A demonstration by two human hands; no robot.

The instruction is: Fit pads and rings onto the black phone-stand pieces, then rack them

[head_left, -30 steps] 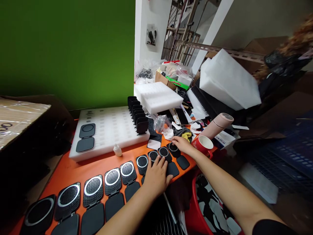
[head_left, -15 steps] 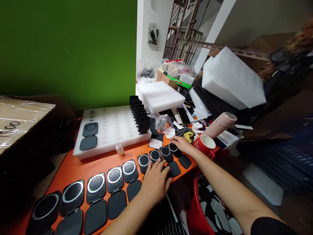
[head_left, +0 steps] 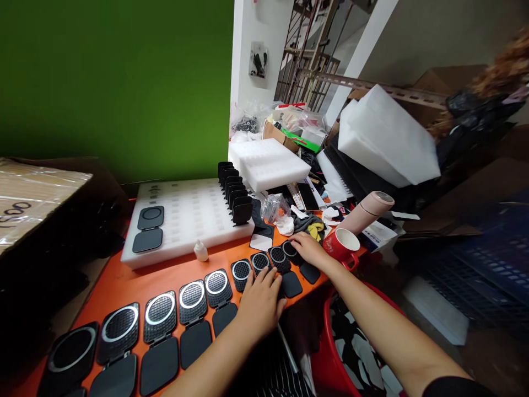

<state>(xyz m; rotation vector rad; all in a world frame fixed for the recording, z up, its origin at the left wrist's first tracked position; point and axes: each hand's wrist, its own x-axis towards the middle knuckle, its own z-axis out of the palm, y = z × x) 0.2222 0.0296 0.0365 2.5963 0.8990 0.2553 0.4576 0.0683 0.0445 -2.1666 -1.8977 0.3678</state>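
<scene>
Along the orange table runs a row of black hinged pads, each with a ringed plate and a plain flap. My left hand rests over the pads right of the middle, fingers spread, partly covering a ringed pad. At the row's right end, my right hand touches the last ringed pad; its fingertips are bent over the pad's edge, and whether they grip it is unclear. Between the hands lies another ringed pad with its flap toward me.
Behind the row are a small white bottle and a white foam block bearing upright black pads. A red mug and pink flask stand beside my right forearm. A red bin is below the table edge.
The view has shifted slightly. Both hands stay at nearly the same places over the row, and the pads keep their arrangement.
</scene>
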